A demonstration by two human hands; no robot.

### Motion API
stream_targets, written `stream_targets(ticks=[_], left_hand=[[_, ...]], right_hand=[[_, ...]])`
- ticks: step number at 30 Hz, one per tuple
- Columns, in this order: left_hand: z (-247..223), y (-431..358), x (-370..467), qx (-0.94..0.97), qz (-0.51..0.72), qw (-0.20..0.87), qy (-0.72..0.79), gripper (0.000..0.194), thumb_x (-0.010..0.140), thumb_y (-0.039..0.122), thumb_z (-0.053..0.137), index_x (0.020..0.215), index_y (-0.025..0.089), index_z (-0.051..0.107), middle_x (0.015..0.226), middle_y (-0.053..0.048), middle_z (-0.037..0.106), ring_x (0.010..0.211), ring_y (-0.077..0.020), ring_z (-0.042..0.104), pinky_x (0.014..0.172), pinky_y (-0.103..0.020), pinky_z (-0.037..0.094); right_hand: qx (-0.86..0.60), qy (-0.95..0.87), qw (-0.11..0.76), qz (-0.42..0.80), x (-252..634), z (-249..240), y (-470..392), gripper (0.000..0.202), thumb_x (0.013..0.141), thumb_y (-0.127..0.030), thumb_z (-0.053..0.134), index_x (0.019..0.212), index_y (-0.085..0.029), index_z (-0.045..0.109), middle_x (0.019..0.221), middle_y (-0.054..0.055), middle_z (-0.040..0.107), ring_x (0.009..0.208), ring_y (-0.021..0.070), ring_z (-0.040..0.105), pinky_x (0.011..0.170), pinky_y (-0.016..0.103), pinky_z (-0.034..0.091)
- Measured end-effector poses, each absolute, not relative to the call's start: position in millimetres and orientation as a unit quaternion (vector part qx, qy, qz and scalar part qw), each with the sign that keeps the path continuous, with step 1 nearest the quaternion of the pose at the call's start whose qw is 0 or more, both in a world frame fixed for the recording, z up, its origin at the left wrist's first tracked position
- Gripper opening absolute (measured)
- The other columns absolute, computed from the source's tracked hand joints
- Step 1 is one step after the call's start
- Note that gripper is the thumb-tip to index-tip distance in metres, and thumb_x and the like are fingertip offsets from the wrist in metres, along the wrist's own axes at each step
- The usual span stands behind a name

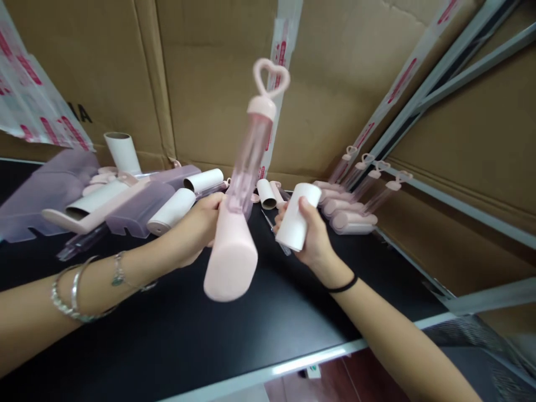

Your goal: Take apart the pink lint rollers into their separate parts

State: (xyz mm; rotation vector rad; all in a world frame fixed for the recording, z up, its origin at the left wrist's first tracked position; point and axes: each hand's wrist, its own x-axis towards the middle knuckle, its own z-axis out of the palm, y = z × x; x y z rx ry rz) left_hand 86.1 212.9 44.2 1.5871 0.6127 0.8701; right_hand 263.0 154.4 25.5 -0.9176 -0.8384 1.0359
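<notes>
My left hand (205,220) is closed round the back of a pale pink lint roller (232,257), near where its case meets the clear pink handle. The handle points up and ends in a heart-shaped loop, with the rounded case towards me. My right hand (314,237) grips a white lint-roller refill roll (298,215), tilted and held above the black table (288,312). The two held things are apart. Behind my right hand lies a thin, silvery pointed tool (268,219), possibly tweezers, partly hidden by the roll.
On the left lie translucent purple covers (50,190), pink handle parts (100,212) and several white rolls (121,153). Several similar pink rollers (354,220) line up at right, handles raised. Cardboard (218,72) walls the back; a metal frame (473,218) runs along the right.
</notes>
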Motion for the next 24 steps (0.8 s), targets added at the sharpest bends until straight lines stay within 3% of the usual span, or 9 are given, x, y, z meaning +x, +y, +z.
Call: stream_targets(ticks=[4, 8, 12, 17, 22, 24], left_hand=[[59.4, 220.2, 78.4, 0.574, 0.359, 0.681, 0.279, 0.016, 0.067, 0.027, 0.058, 0.082, 0.019, 0.057, 0.045, 0.006, 0.035, 0.037, -0.0060, 0.032, 0.032, -0.014, 0.022], [63.2, 226.9, 67.9, 0.540, 0.332, 0.681, 0.367, 0.028, 0.053, 0.006, 0.048, 0.079, 0.017, 0.054, 0.048, 0.005, 0.038, 0.033, -0.0025, 0.022, 0.030, -0.013, 0.016], [64.4, 223.1, 62.4, 0.529, 0.340, 0.676, 0.386, 0.024, 0.054, 0.006, 0.048, 0.075, 0.016, 0.052, 0.050, 0.005, 0.034, 0.036, -0.0043, 0.029, 0.031, -0.013, 0.019], [66.8, 213.6, 60.8, 0.550, 0.337, 0.674, 0.360, 0.010, 0.066, 0.008, 0.051, 0.074, 0.014, 0.050, 0.063, 0.000, 0.047, 0.043, -0.0047, 0.039, 0.033, -0.015, 0.027], [72.9, 214.5, 62.8, 0.592, 0.375, 0.628, 0.337, 0.034, 0.070, 0.004, 0.051, 0.098, 0.022, 0.047, 0.065, 0.002, 0.051, 0.047, -0.0075, 0.047, 0.036, -0.015, 0.034], [79.1, 214.9, 64.9, 0.623, 0.368, 0.616, 0.312, 0.031, 0.071, 0.006, 0.053, 0.097, 0.023, 0.048, 0.065, 0.002, 0.051, 0.047, -0.0078, 0.048, 0.037, -0.015, 0.035]], right_hand=[[-0.392, -0.420, 0.661, 0.483, 284.2, 40.7, 144.5, 0.041, 0.063, -0.055, 0.070, 0.076, -0.018, 0.057, 0.068, -0.001, 0.060, 0.060, 0.0110, 0.058, 0.055, 0.025, 0.050], [-0.482, -0.412, 0.590, 0.500, 290.7, 38.3, 145.9, 0.039, 0.064, -0.045, 0.074, 0.084, -0.018, 0.055, 0.072, 0.001, 0.065, 0.056, 0.0129, 0.061, 0.051, 0.027, 0.053], [-0.498, -0.396, 0.565, 0.526, 284.5, 31.8, 147.3, 0.041, 0.066, -0.044, 0.071, 0.092, -0.021, 0.050, 0.071, 0.000, 0.066, 0.057, 0.0159, 0.062, 0.051, 0.030, 0.053], [-0.492, -0.417, 0.530, 0.550, 280.7, 33.2, 144.0, 0.038, 0.062, -0.029, 0.073, 0.093, -0.020, 0.053, 0.079, 0.001, 0.067, 0.068, 0.0173, 0.065, 0.063, 0.032, 0.055], [-0.501, -0.369, 0.626, 0.470, 295.5, 43.1, 149.3, 0.026, 0.068, -0.029, 0.067, 0.089, -0.016, 0.057, 0.074, 0.003, 0.066, 0.061, 0.0141, 0.063, 0.054, 0.025, 0.053], [-0.513, -0.323, 0.663, 0.439, 305.2, 46.7, 152.3, 0.023, 0.071, -0.028, 0.063, 0.089, -0.015, 0.057, 0.071, 0.003, 0.066, 0.058, 0.0139, 0.062, 0.051, 0.024, 0.053]])
